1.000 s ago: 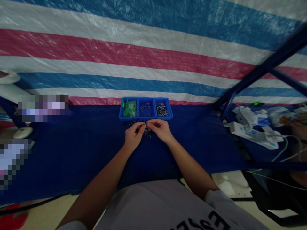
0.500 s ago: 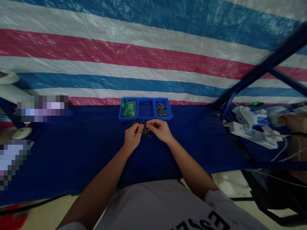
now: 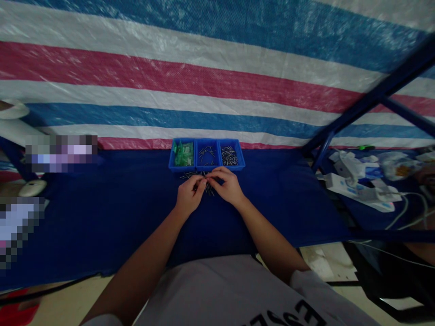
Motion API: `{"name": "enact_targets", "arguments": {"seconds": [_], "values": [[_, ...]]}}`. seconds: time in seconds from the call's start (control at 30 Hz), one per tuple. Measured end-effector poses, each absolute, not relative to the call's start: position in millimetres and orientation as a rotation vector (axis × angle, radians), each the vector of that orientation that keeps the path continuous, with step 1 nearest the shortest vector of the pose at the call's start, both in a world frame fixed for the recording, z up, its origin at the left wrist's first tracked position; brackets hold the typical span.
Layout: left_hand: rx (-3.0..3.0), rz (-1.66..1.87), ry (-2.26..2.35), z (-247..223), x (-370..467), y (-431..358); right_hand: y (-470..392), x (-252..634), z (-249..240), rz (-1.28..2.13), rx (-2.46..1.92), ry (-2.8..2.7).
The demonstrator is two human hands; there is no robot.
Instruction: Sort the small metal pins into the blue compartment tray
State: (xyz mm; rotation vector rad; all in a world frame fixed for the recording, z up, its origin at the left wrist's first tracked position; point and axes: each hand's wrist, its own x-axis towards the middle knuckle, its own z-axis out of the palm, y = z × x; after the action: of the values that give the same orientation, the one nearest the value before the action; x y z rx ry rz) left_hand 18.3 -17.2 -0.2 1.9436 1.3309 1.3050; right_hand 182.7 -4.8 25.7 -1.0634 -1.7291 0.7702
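My left hand (image 3: 190, 191) and my right hand (image 3: 228, 184) meet at the fingertips, both closed in a pinch. Whatever lies between the fingers is too small to make out. Under and just behind them is a loose pile of thin dark screw-like pieces (image 3: 211, 190), partly covered by my hands. Directly beyond stand three joined blue bins (image 3: 208, 168). Green plastic packets (image 3: 184, 154) fill the left one, a few thin dark pieces (image 3: 206, 155) lie in the middle one, and many short dark pieces (image 3: 229, 156) are in the right one.
A blue cloth (image 3: 136, 208) covers the table. Behind it hangs a striped tarp (image 3: 204, 77). To the right are a blue metal frame (image 3: 356, 106), a white power strip (image 3: 362, 192) with cables, and a plastic bag (image 3: 396, 166). A blurred-out object (image 3: 61, 154) is at the left.
My fingertips have come together over the pile; the left fingers shifted slightly right. At the far right, another person's hand has drawn back from the plastic bag.
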Motion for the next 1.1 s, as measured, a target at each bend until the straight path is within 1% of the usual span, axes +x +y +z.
{"name": "enact_targets", "arguments": {"seconds": [0.1, 0.3, 0.4, 0.6, 0.83, 1.1], "values": [[1.900, 1.307, 1.345, -1.5, 19.7, -17.0, -3.3, 182.9, 23.6, 0.806, -1.102, -1.649], [1.907, 1.298, 1.340, -6.1, 21.3, -15.0, 1.1, 176.5, 13.6, 1.190, -0.996, -1.321], [1.900, 1.311, 1.342, -5.7, 20.8, -15.1, 1.7, 176.1, 11.5, 1.284, -0.968, -1.296], [1.861, 1.324, 1.342, -2.7, 20.1, -15.3, -0.7, 180.8, 14.6, 1.151, -1.103, -1.499], [1.887, 1.273, 1.315, -1.8, 20.5, -15.8, -3.6, 180.4, 18.7, 1.080, -1.189, -1.609], [1.885, 1.231, 1.356, -0.8, 19.0, -15.9, -2.8, 180.4, 18.1, 1.124, -1.221, -1.607]]}}
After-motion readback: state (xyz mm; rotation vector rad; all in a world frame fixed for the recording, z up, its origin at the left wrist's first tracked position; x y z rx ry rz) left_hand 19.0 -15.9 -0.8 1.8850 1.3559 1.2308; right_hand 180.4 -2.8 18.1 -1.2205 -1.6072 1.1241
